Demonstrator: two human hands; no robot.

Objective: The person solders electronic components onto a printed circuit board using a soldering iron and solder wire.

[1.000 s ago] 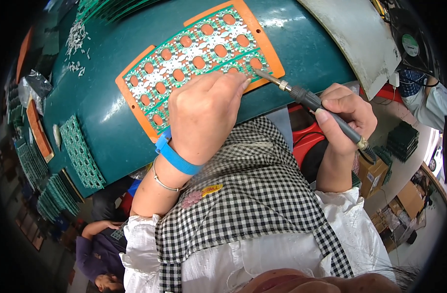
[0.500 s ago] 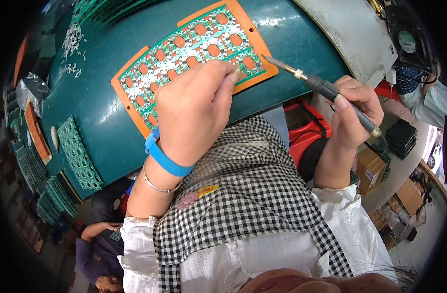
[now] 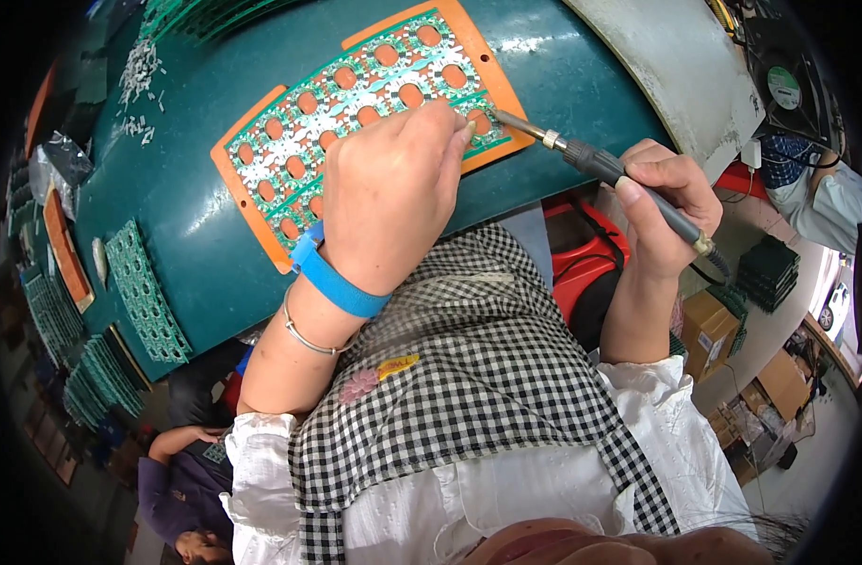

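A panel of green and white circuit boards [image 3: 393,85] with rows of round openings lies in an orange fixture [image 3: 509,89] on the dark green table [image 3: 563,56]. Over its near right part is my left hand [image 3: 393,193], thumb and fingertips pinched together beside the rightmost ring of the panel. Whatever the pinch holds is hidden. In my right hand [image 3: 671,202] is a soldering iron [image 3: 593,162], gripped by its dark handle. Its tip points left and reaches that same rightmost ring, close to my left fingertips; whether it touches is too small to tell.
Small white parts [image 3: 139,80] lie loose at the far left. Another board panel [image 3: 146,292] rests near the table's left edge, with stacked boards [image 3: 101,381] beyond. A grey sheet [image 3: 657,56] covers the right side. A person [image 3: 181,480] sits at lower left.
My right hand has brought the soldering iron left, its tip moving from the fixture's edge onto the rightmost ring. My left hand has shifted slightly right, still pinched.
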